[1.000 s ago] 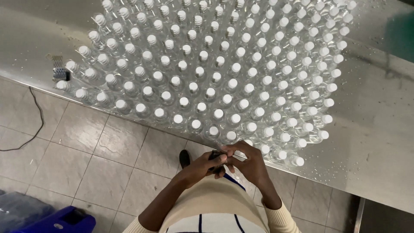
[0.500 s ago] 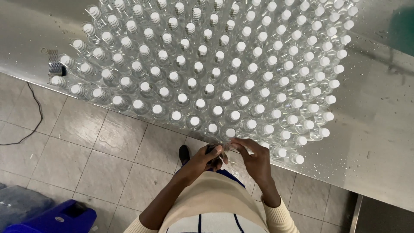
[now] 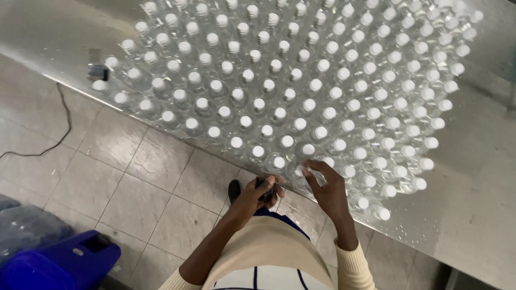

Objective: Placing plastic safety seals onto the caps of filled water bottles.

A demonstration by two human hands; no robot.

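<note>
Hands working at the near edge of the bottle-covered table (image 3: pixel 486 177).
Left hand (image 3: pixel 253 197) is gripping a small dark object (image 3: pixel 266 189); right hand (image 3: pixel 327 185), fingers spread open, is touching white-capped clear bottles (image 3: pixel 308 150).

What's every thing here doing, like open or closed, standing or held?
Bottles: upright, white caps on, packed together.
Table: wet with droplets.
Left hand: closed around a small dark object.
Right hand: open, fingers at the nearest bottles.
Cable: lying loose on the floor.
</note>
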